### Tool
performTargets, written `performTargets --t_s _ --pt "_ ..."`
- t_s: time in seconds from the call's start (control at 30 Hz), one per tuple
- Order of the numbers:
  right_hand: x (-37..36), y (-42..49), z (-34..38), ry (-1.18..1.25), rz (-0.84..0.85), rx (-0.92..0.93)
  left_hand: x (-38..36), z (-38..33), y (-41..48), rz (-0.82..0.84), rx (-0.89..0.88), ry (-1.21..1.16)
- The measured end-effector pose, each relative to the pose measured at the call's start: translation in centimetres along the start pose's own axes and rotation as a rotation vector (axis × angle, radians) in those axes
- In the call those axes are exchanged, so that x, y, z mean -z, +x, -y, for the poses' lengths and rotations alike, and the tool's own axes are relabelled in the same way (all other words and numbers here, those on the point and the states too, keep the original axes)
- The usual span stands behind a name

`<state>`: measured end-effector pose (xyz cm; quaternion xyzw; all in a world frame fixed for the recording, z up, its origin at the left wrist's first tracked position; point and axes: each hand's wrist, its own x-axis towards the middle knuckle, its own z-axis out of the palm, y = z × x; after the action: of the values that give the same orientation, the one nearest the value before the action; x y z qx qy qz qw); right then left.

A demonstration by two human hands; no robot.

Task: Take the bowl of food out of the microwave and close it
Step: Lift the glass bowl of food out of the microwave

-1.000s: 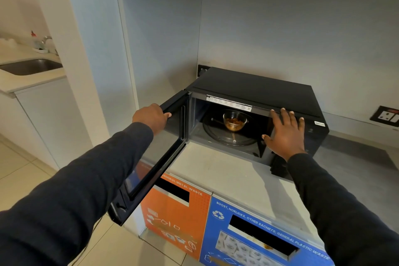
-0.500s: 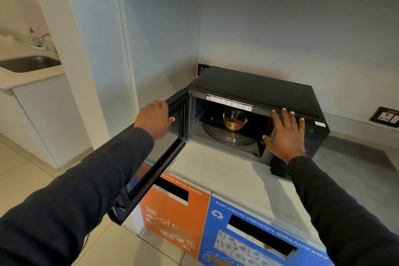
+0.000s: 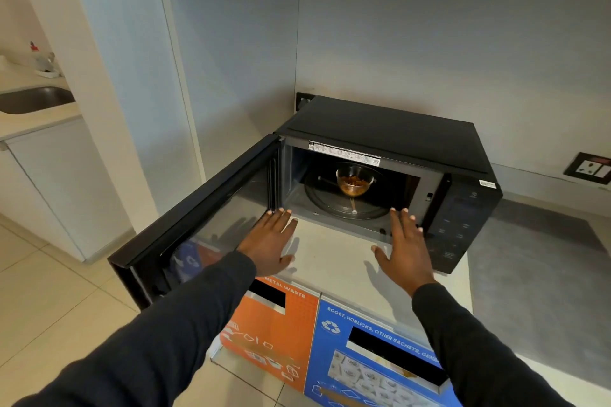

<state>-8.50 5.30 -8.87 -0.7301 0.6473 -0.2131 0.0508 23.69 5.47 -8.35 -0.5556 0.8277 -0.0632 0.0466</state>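
A black microwave (image 3: 390, 129) stands on the counter with its door (image 3: 205, 218) swung wide to the left. Inside, a small glass bowl (image 3: 354, 180) of brown food sits on the round turntable. My left hand (image 3: 272, 243) hovers flat in front of the cavity's left side, fingers spread, holding nothing. My right hand (image 3: 404, 246) is held the same way before the cavity's right side, next to the control panel. Both hands are outside the cavity and apart from the bowl.
The grey counter (image 3: 330, 261) runs right toward a wall socket (image 3: 591, 168). Orange (image 3: 274, 330) and blue (image 3: 373, 357) waste bin fronts sit below the counter edge. A sink (image 3: 33, 99) is at far left; upper cabinets hang overhead.
My left hand has let go of the door's top edge and my right hand has left the microwave's front frame. Both now hover open before the cavity, and the door stands wider.
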Motion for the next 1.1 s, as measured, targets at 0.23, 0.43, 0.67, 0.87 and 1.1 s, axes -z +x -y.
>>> performTargets --t_s 0.23,0.43,0.67,0.87,1.1 --pt "-2.5 -0.2 0.1 0.332 0.103 -0.144 -2.9 -3.7 2.5 0.038 0.181 -0.580" --pt "-3.5 1.4 0.6 0.546 0.062 -0.248 -4.1 -6.8 5.1 -0.009 0.311 -0.988" --pt "-4.2 4.4 -0.1 0.681 0.014 -0.279 -4.6 -8.2 9.1 -0.111 0.338 -1.142" --pt "-5.9 6.7 -0.9 0.683 0.026 -0.266 -5.5 -8.1 12.5 -0.193 0.331 -1.144" --pt "-8.5 10.1 -2.0 0.679 0.014 -0.207 -6.5 -7.4 16.2 -0.231 0.266 -1.027"
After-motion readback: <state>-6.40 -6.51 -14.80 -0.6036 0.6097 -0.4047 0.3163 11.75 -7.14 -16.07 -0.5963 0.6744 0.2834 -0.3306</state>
